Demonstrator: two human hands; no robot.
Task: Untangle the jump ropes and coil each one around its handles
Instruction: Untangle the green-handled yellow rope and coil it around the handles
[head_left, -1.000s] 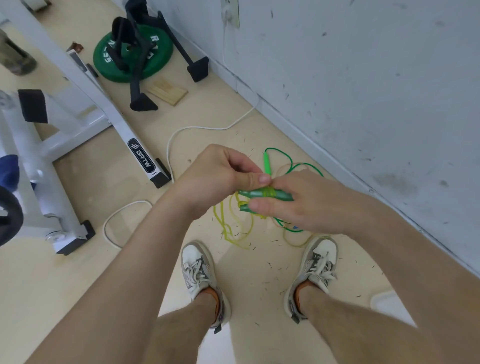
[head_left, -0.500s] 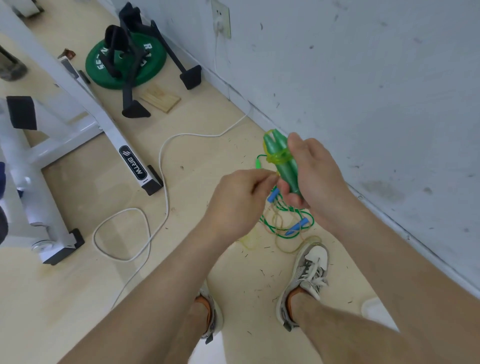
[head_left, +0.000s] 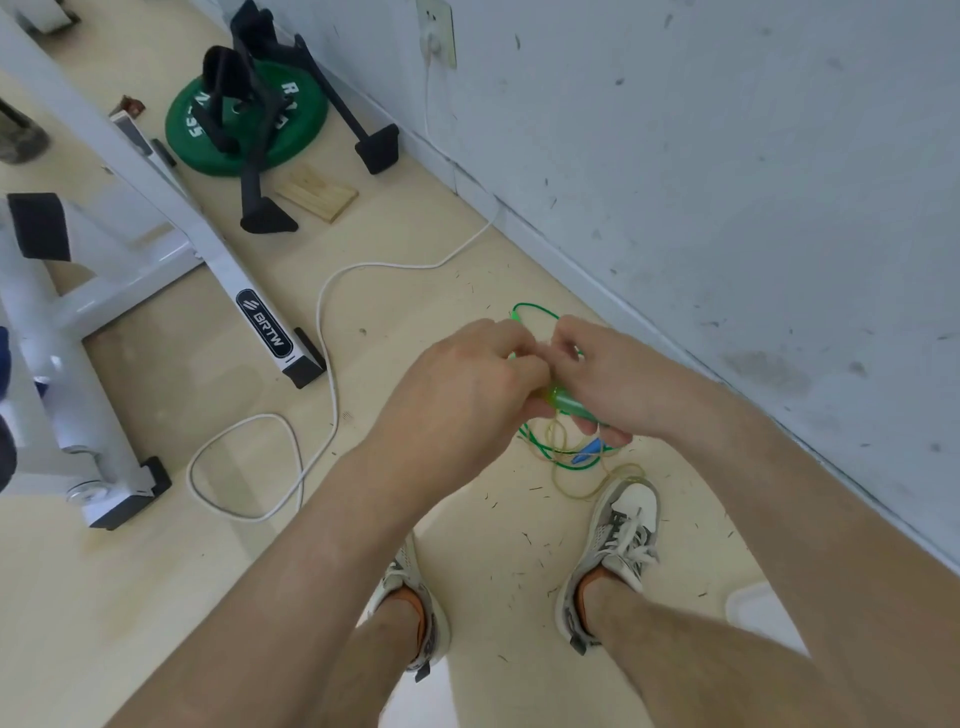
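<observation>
My left hand (head_left: 462, 384) and my right hand (head_left: 608, 379) meet in front of me around a pair of translucent green jump-rope handles (head_left: 569, 402) wrapped with yellow-green cord. Both hands curl round the bundle, and most of it is hidden by my fingers. On the floor below lie a loose green rope (head_left: 540, 441), a pale yellow rope (head_left: 597, 488) and a blue handle (head_left: 587, 451), still looped together near my right shoe.
A white power cable (head_left: 322, 322) snakes across the floor from a wall socket (head_left: 436, 31). A white machine frame (head_left: 156, 208) stands at left. A green weight plate (head_left: 244, 124) with black stands lies beyond, beside a wooden block (head_left: 317, 193). The wall runs along the right.
My right hand brought the green handles down from upright to a low, slanted position. My left hand closed in from below and now grips the bundle too.
</observation>
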